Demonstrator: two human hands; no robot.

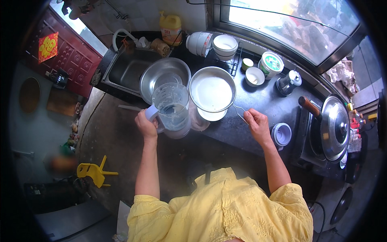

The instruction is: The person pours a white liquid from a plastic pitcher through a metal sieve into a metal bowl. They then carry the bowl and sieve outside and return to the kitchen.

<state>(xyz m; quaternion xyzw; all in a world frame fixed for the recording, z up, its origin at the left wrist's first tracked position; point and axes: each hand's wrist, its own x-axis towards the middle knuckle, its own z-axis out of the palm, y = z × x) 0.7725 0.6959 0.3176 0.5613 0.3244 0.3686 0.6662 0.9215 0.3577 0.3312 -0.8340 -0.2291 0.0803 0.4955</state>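
Observation:
My left hand point(147, 123) grips the pale handle of a clear blender jug point(173, 104), which has measuring marks on its wall and a whitish residue inside. The jug is in front of a wide stainless steel basin point(146, 75) and overlaps its near side. In my right hand point(257, 124) is the wire handle of a round metal-rimmed vessel point(212, 90), apparently a strainer. Its inside looks white; whether that is liquid or mesh I cannot tell. Beneath it shows the edge of a white bowl point(212, 115), with a pinkish cloth point(198, 121) beside it.
A sink point(130, 69) lies left of the basin. Along the window stand stacked bowls point(225, 48), a small bowl point(255, 76), a lidded tub point(271, 65) and a metal-lidded jar point(289, 82). A lilac cup point(281, 135) and a lidded wok point(335, 128) on a stove are at right.

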